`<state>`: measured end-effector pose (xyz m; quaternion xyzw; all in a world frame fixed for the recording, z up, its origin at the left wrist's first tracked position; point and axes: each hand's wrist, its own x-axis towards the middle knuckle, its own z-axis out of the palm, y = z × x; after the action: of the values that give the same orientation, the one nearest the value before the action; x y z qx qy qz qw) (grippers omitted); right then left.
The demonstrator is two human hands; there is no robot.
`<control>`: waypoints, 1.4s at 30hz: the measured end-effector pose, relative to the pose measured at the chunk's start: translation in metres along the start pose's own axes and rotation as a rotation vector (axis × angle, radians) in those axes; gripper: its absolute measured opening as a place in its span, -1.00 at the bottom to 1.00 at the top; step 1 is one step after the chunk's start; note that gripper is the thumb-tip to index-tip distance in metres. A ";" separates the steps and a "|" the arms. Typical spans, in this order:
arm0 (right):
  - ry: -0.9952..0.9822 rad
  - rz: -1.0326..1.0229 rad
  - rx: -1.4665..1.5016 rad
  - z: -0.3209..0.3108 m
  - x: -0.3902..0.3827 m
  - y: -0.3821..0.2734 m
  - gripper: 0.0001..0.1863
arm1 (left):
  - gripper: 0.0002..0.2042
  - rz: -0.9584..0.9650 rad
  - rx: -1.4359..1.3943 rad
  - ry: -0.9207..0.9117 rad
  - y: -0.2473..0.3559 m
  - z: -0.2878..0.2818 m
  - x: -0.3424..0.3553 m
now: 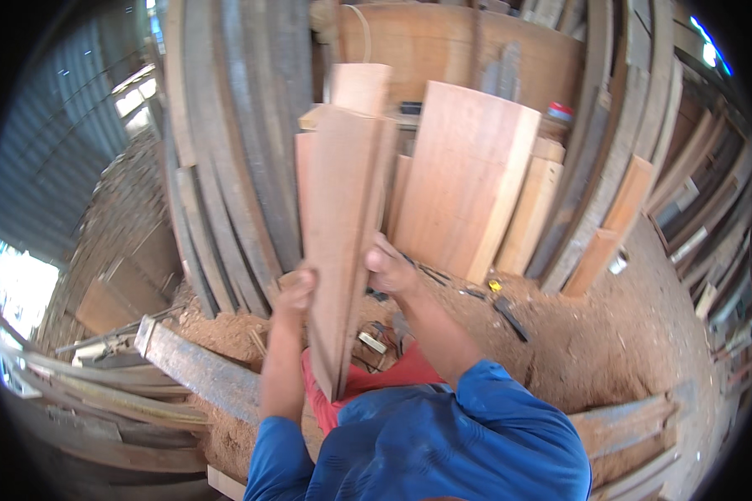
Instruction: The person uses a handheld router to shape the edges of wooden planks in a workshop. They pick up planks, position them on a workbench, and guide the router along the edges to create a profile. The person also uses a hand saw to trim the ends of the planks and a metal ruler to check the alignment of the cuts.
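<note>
A long reddish-brown wooden board [339, 200] stands nearly upright in front of my body, its lower end close to my lap. My left hand [296, 292] grips its left edge, and my right hand [388, 265] grips the right edge slightly higher up. Both hands are closed on it, with the fingers partly hidden behind the wood. Along the right edge a second layer shows; whether it is a separate piece I cannot tell. Behind its top rises another piece of wood [363, 83]. A wide, smooth wooden panel [468, 175] leans upright just beyond my right hand.
Tall grey planks [234, 150] lean at the left, and more timber [593, 167] at the right. A dark long-handled tool [510, 320] and a yellow object [495, 285] lie on the sawdust-covered ground. A weathered beam [196, 367] lies near my left forearm.
</note>
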<state>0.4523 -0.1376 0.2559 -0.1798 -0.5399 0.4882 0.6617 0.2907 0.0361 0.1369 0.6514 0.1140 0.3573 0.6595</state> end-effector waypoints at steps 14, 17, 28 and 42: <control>0.272 -0.070 -0.155 -0.016 0.022 0.031 0.29 | 0.21 0.082 0.376 -0.191 0.056 0.028 -0.085; 0.320 -0.099 -0.194 -0.032 0.029 0.049 0.26 | 0.13 0.052 0.305 -0.090 0.054 0.029 -0.082; 0.025 0.158 -0.376 -0.003 0.059 0.097 -0.09 | 0.11 0.352 0.077 0.502 0.083 0.000 -0.141; 0.067 1.219 -0.676 -0.142 -0.148 0.266 -0.54 | -0.24 -0.037 0.158 1.608 0.067 -0.126 -0.457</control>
<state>0.4677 -0.0988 -0.0772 -0.6618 -0.4443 0.5720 0.1936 -0.1371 -0.1562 0.0398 0.2380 0.5892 0.6964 0.3335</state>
